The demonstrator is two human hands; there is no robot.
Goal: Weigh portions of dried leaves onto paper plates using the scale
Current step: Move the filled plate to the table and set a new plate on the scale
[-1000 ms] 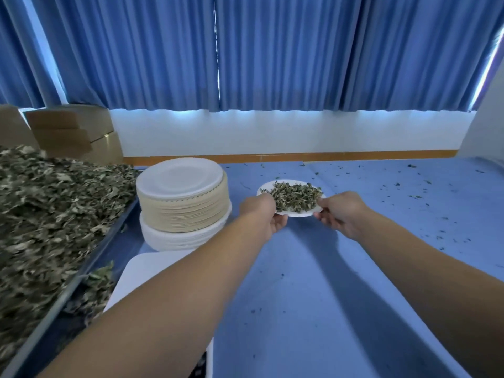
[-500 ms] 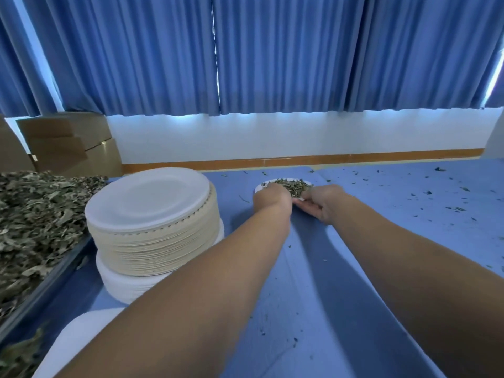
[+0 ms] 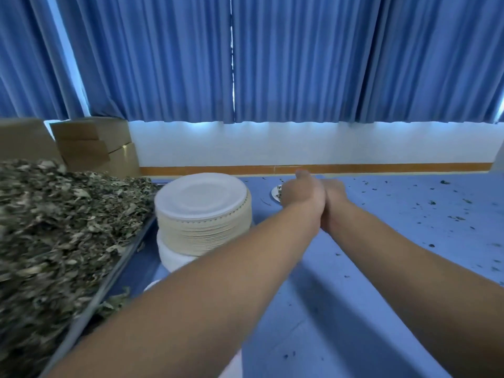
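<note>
A small paper plate of dried leaves (image 3: 276,193) sits far out on the blue table (image 3: 313,309), with only its left rim showing. My left hand (image 3: 301,192) covers most of it, thumb raised, fingers hidden at the plate. My right hand (image 3: 335,192) presses against the left one, and its fingers are hidden too. A tall stack of empty paper plates (image 3: 203,211) stands left of my left forearm. A big heap of dried leaves (image 3: 54,227) fills a tray on the left. A white sliver of the scale (image 3: 151,286) peeks out under my left arm.
Cardboard boxes (image 3: 92,145) stand behind the leaf heap. The tray's metal edge (image 3: 109,279) runs diagonally beside the plate stack. Leaf crumbs are scattered over the table's right side (image 3: 436,208). Blue curtains and a white wall close off the far edge.
Both hands have carried the plate of leaves farther away toward the table's back edge and closed in together over it. The view has tilted, bringing the leaf heap back in.
</note>
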